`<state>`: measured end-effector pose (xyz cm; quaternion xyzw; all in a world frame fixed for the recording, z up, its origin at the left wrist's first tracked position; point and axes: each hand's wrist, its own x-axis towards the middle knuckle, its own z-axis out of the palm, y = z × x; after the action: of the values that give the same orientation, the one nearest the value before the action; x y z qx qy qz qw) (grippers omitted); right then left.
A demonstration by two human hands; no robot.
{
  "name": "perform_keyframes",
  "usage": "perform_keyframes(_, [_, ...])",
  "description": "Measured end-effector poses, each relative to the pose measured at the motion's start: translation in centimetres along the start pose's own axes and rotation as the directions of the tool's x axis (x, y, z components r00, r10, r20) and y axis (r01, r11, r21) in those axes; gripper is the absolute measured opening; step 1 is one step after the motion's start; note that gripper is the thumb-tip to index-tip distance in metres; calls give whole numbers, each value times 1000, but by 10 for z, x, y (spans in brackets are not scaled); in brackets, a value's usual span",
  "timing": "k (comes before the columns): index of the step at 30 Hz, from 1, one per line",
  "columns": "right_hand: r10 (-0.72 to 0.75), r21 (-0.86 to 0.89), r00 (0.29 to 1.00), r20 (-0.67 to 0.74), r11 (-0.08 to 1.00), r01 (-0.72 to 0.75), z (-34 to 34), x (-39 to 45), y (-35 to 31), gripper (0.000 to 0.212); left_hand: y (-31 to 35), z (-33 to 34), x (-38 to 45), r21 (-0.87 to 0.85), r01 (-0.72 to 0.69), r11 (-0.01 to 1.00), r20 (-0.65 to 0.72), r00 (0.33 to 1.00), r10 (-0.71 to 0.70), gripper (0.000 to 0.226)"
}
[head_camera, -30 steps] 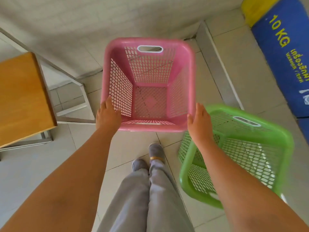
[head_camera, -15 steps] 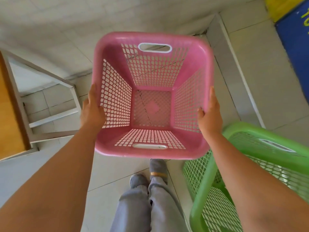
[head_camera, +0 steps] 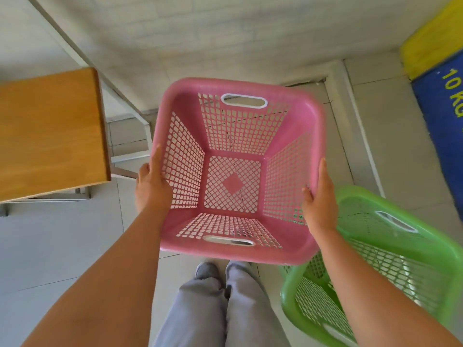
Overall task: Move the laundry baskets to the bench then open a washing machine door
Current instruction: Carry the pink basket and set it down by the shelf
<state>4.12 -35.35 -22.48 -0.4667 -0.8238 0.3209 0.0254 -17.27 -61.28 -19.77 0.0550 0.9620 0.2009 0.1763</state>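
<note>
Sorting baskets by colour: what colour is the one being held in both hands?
Pink, with white-rimmed handle slots: the held basket, seen in the head view.

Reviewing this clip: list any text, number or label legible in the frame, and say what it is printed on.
"10 K": yellow-green print on the blue panel at the right edge; the frame cuts off the letter after the K, so the word is incomplete.
Yellow panel above it: no readable text.
Pink basket, green basket, wooden bench: no lettering visible.
</note>
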Motion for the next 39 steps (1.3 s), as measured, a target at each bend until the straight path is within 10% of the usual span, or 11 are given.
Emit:
perform_keyframes(20, [-205,-13,967,150,978,209,-78,-251,-74,81,-146,-149,-260,-133,206,969,-91,971,-219,73])
perform_keyframes(39, [-517,-60,705,486,785,617,45,-425,-273,79,-409,-251,-407,-432,557,710,-154,730,-666,71])
